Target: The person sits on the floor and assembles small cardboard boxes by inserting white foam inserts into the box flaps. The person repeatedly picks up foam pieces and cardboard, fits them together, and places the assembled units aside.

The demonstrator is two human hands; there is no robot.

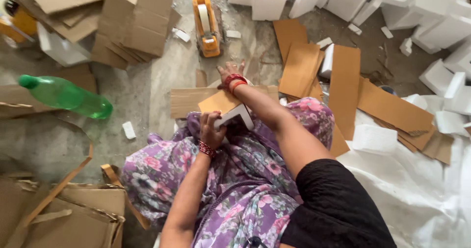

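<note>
I sit on the floor with a purple flowered cloth over my lap. My left hand grips a white L-shaped foam corner piece with a brown cardboard sheet lying against it, just above my knee. My right hand reaches forward, palm down on a flat cardboard strip on the floor. Red bangles ring both wrists. A yellow tape dispenser lies further ahead, apart from my right hand.
A green plastic bottle lies at left. Cardboard sheets pile at upper left, more brown cardboard strips at right. White foam blocks crowd the top right. White sheeting covers the floor at lower right. Flattened cartons sit at lower left.
</note>
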